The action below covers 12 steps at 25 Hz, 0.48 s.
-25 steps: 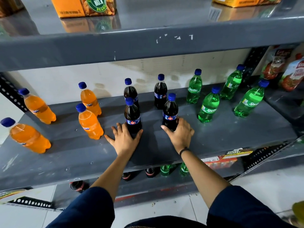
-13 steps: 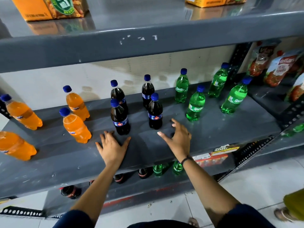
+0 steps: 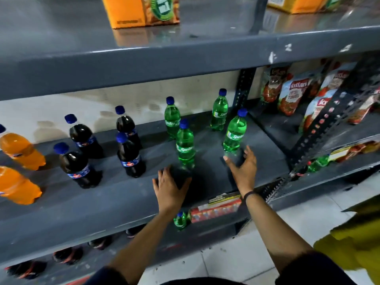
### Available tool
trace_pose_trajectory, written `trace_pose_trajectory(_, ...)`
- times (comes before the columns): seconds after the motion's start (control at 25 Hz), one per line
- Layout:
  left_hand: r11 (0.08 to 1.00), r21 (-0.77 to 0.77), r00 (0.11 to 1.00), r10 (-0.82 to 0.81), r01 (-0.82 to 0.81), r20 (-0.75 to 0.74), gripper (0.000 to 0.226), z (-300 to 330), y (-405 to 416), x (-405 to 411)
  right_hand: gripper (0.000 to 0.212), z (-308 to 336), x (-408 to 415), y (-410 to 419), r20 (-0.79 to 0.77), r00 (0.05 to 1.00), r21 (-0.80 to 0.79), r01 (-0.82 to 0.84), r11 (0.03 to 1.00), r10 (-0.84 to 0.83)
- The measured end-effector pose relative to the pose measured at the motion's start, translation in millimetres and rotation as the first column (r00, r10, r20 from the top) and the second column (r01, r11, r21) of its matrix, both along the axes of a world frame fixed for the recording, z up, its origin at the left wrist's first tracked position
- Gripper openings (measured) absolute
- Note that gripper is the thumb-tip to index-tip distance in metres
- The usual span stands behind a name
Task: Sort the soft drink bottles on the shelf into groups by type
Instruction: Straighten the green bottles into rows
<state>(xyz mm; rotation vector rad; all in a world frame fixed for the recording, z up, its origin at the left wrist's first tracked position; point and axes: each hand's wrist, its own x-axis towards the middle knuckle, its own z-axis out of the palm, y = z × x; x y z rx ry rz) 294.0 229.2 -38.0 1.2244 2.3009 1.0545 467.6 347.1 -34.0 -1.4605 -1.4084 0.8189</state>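
On the grey middle shelf [image 3: 102, 204] stand several green Sprite bottles: two at the back [image 3: 172, 118] [image 3: 219, 112] and two nearer [image 3: 185, 145] [image 3: 235, 132]. Several dark cola bottles [image 3: 129, 157] [image 3: 77, 165] stand in the middle. Two orange soda bottles [image 3: 20, 149] [image 3: 16, 186] show at the left edge. My left hand [image 3: 170, 188] lies flat on the shelf just in front of the nearer left Sprite bottle, fingers spread. My right hand [image 3: 242, 169] hovers open just below the nearer right Sprite bottle, not gripping it.
An upper shelf [image 3: 185, 56] overhangs, carrying orange cartons [image 3: 141, 11]. Tomato sauce pouches [image 3: 294, 95] fill the neighbouring bay to the right, past a perforated upright [image 3: 242, 89]. More bottles [image 3: 181, 221] and a red pack [image 3: 216, 208] sit on the lower shelf. A yellow garment [image 3: 357, 239] shows bottom right.
Both hands have left the cola bottles and moved right to the front of the Sprite group. The view has swung right, pushing the orange bottles to the left edge.
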Motion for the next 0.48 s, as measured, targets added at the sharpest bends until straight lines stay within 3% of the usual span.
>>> trace_pose_trajectory(0.16,0.992,0.04,0.993,0.116,-0.117,0.032,0.071,2.7,56.4,9.3,0.088,-1.1,10.5,36.1,0.118,0.987,-0.002,-0.111,0.994,0.111)
trace_pose_trajectory(0.48,0.947,0.09,0.947,0.315,-0.309,-0.057,0.059,-4.9,76.1,14.5,0.061,-8.3,1.9,57.7,0.297,0.953,0.044,-0.078,0.996,0.061)
